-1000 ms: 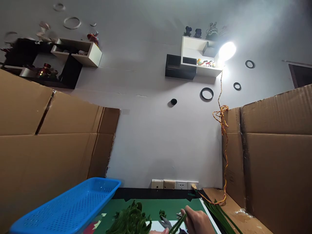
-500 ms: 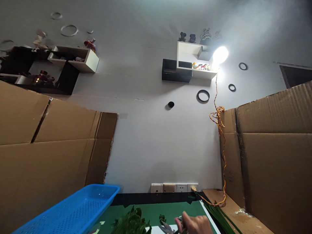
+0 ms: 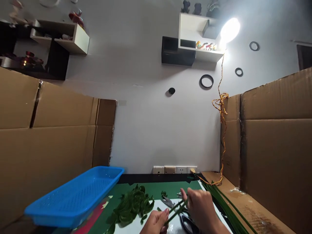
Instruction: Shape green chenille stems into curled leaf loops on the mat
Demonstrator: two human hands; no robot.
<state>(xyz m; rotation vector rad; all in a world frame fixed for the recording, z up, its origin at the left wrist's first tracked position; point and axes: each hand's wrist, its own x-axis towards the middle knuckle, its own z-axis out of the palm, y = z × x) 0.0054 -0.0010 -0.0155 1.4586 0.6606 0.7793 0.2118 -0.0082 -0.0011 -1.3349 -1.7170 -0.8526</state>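
My left hand (image 3: 156, 221) and my right hand (image 3: 200, 208) both pinch a thin green stem (image 3: 175, 210) that runs slantwise between them, low in the view. Each hand's fingers are closed on it. Beneath the hands lies a white sheet (image 3: 131, 228) on a green mat (image 3: 151, 190). A pair of scissors (image 3: 168, 202) with dark handles lies on the sheet just beyond the stem. A heap of curled green strips (image 3: 133, 205) sits left of my left hand.
A blue perforated basket (image 3: 75, 198) stands at the left. Long green stems (image 3: 225, 208) lie in a bundle at the right. Cardboard walls (image 3: 275, 146) flank both sides. Wall sockets (image 3: 174, 169) and an orange cable (image 3: 222, 136) are on the far wall.
The camera has tilted down, so more of the table shows. My left hand has come into view and both hands now hold the green stem.
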